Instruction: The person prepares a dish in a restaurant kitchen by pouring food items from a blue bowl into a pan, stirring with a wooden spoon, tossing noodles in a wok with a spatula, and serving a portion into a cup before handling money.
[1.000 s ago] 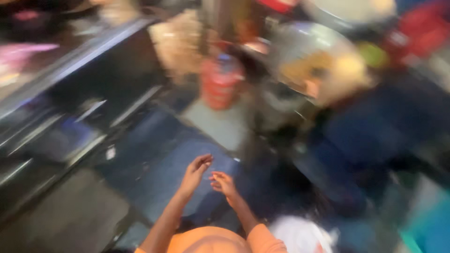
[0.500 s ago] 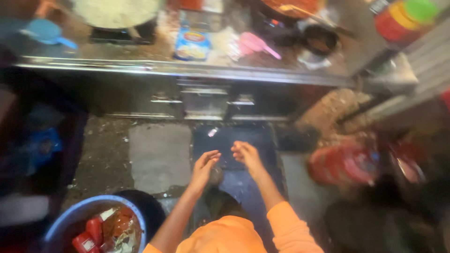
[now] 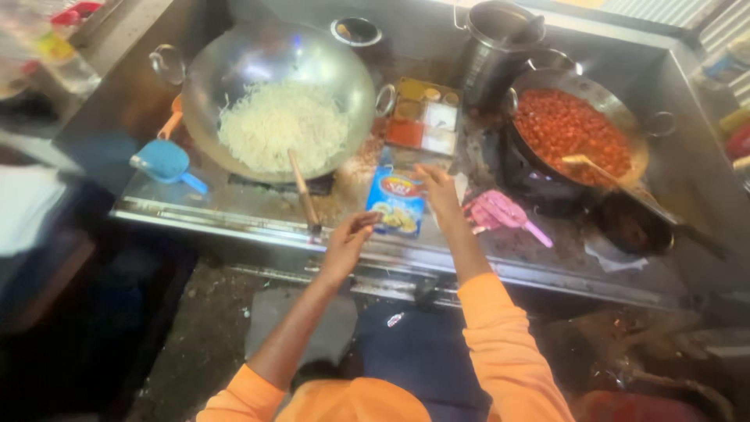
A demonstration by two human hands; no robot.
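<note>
A blue snack-type packet (image 3: 397, 205) lies on the steel cooking counter (image 3: 234, 223), between a wok and a pan. My right hand (image 3: 439, 191) is on the packet's top right corner, fingers bent over its edge. My left hand (image 3: 349, 238) has its fingertips pinched together at the packet's lower left edge. Both arms wear orange sleeves. A big steel wok (image 3: 277, 94) holds white noodles, and a wooden-handled spatula (image 3: 301, 191) leans out of it just left of my left hand.
A pan of red saucy pieces (image 3: 574, 125) with a ladle sits to the right. A spice tray (image 3: 426, 117), a steel pot (image 3: 500, 39), a pink scoop (image 3: 504, 212), a small dark pan (image 3: 633, 223) and a blue scoop (image 3: 166, 160) share the counter.
The view swung from the floor up to the counter. My hands, held close together in front of me before, have reached forward onto the blue packet.
</note>
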